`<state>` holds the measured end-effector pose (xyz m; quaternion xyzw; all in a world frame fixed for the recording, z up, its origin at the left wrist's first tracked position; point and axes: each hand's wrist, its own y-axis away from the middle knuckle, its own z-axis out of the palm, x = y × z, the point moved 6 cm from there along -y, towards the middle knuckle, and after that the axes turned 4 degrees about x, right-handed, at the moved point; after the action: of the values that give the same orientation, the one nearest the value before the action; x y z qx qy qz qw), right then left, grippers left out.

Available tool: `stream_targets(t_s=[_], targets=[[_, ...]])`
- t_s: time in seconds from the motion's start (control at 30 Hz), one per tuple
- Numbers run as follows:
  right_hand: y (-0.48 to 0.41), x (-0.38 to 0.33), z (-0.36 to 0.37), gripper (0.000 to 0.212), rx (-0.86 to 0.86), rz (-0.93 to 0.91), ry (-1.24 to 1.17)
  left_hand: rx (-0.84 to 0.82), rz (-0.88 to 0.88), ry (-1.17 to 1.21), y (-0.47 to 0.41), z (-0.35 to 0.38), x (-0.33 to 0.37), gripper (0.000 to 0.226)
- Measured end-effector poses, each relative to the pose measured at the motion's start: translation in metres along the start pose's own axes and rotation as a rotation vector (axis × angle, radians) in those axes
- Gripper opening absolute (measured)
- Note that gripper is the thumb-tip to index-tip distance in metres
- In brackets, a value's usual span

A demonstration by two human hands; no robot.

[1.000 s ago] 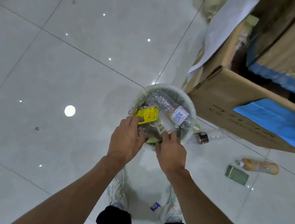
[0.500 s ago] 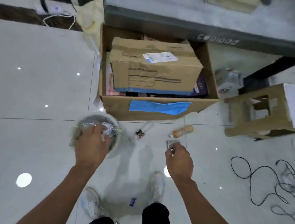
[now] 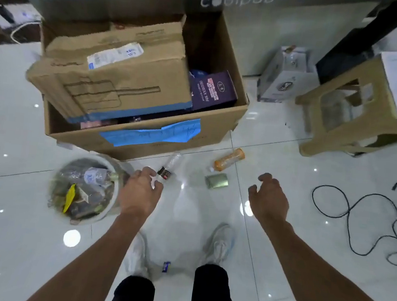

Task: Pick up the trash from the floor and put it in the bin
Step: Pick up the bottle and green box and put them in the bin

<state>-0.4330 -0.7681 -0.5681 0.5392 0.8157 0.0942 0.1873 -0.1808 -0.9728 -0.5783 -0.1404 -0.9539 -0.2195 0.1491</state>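
left grip (image 3: 141,193) swung from bin (image 3: 90,220) to just beside clear bottle (image 3: 171,164).

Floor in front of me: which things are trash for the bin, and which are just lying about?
For the job: bin, clear bottle, orange bottle, green box, blue wrapper.

Just lying about: cardboard box, white box, stool, black cable.

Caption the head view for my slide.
Left hand at a clear bottle beside the bin; right hand open near a green tin and orange bottle.
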Motion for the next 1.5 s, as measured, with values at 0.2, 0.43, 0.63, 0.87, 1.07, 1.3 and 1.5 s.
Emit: stream_targets(t_s=[0.2,0.43,0.63,0.87,1.07,1.3,1.5], targets=[[-0.065,0.019,0.080,0.036,-0.022,-0.067,0.072,-0.124,-0.030,-0.144,-0.070,0.106,-0.018,0.035],[-0.129,0.064,0.252,0.043,-0.092,-0.152,0.249,-0.194,-0.054,-0.242,-0.172,0.279,-0.086,0.056],[-0.153,0.093,0.369,0.069,-0.206,-0.218,0.328,-0.173,-0.009,-0.361,-0.219,0.370,-0.129,0.086],[-0.167,0.089,0.430,0.071,-0.223,-0.264,0.304,-0.135,0.086,-0.349,-0.252,0.410,-0.138,0.096],[-0.170,0.077,0.453,0.078,-0.219,-0.394,0.417,-0.174,0.138,-0.381,-0.246,0.409,-0.128,0.096],[-0.177,0.062,0.468,0.089,-0.216,-0.572,0.557,-0.181,0.238,-0.303,-0.225,0.392,-0.100,0.097],[-0.175,0.083,0.474,0.081,-0.249,-0.412,0.662,-0.157,0.287,-0.238,-0.209,0.394,-0.082,0.098]])
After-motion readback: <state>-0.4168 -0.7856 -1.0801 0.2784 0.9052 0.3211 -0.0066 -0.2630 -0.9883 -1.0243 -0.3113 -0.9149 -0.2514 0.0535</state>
